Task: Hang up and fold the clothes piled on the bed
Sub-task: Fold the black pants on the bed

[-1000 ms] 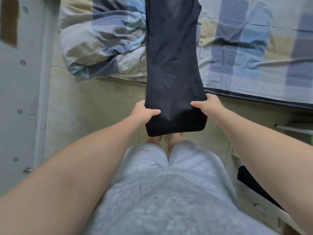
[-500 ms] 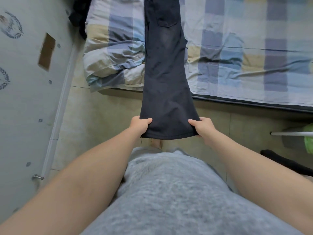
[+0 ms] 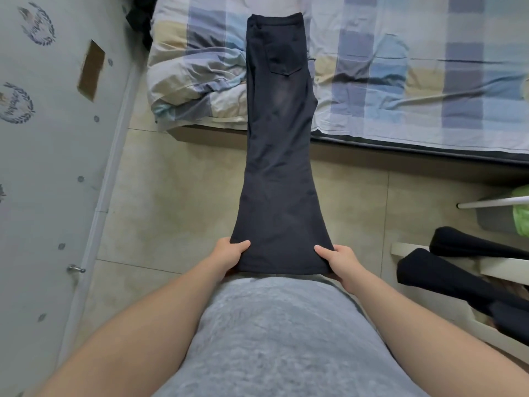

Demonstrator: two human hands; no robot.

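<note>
Two outstretched arms: left hand (image 3: 229, 253) and right hand (image 3: 339, 260) each pinch the dark trousers' (image 3: 279, 138) hem corners.

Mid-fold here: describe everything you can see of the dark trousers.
The dark trousers look like soft washed-black denim. They are folded lengthwise to one leg's width, with a back pocket and a faded patch facing up. The waist end lies on the checked bed. The legs stretch taut past its edge above the floor, flaring to the hem. The left hand and the right hand each pinch one hem corner, thumbs on top.
</note>
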